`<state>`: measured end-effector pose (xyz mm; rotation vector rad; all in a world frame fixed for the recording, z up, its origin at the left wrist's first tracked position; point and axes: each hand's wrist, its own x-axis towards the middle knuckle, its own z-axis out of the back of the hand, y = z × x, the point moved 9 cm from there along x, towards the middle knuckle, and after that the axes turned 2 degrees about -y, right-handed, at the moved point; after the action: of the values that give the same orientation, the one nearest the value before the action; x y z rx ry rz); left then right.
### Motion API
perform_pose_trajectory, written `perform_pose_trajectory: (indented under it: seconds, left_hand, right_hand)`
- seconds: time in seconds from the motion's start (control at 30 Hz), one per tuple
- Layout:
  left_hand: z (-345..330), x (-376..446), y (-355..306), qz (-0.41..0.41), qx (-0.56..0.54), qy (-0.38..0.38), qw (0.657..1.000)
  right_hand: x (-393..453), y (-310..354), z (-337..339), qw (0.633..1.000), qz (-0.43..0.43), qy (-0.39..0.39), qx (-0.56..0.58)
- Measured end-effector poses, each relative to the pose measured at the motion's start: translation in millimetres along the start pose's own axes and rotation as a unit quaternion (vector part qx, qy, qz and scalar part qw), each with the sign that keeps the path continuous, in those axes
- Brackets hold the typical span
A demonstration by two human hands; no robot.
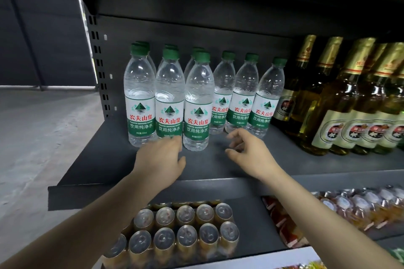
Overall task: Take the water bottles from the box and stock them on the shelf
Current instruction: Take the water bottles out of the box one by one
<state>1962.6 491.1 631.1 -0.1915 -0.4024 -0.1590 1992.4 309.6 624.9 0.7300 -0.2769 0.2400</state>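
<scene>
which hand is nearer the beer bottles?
Right. The right hand hovers over the shelf just left of the beer bottles; the left hand is farther left, at the front water bottles.

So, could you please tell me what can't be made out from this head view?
- The box: not in the head view.
- Rear water bottles: hidden behind the front row; only caps show.
- Left hand: fingertips hidden behind it, so contact with the middle front bottle is unclear.
- Beer bottles: row cut off by the right edge.

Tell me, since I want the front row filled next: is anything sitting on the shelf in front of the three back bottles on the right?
Nothing visible: the shelf is bare there, with only the open right hand hovering above it, holding nothing.
</scene>
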Motion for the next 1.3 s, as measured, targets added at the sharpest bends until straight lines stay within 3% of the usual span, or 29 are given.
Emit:
perform_pose_trajectory:
  seconds: [0.3,0.67,0.97,1.3]
  left_hand:
    - [1.1,-9.5,-67.2,-0.116,-0.017,0.059,0.991]
    - [-22.5,-38.5,-218.0,-0.241,-0.072,0.106,0.962]
    - [-61.1,-88.1,-334.7,-0.342,-0.079,0.157,0.923]
    - [-126.3,-149.7,-429.1,-0.409,-0.067,0.243,0.877]
  right_hand:
    - [-54.6,-42.2,72.8,0.994,-0.049,-0.045,-0.092]
    - [-148.0,-110.6,163.1,0.964,-0.143,-0.065,-0.214]
    - [-247.0,-179.4,220.0,0.927,-0.223,-0.065,-0.295]
    - [-355.5,-259.2,252.7,0.888,-0.355,-0.031,-0.29]
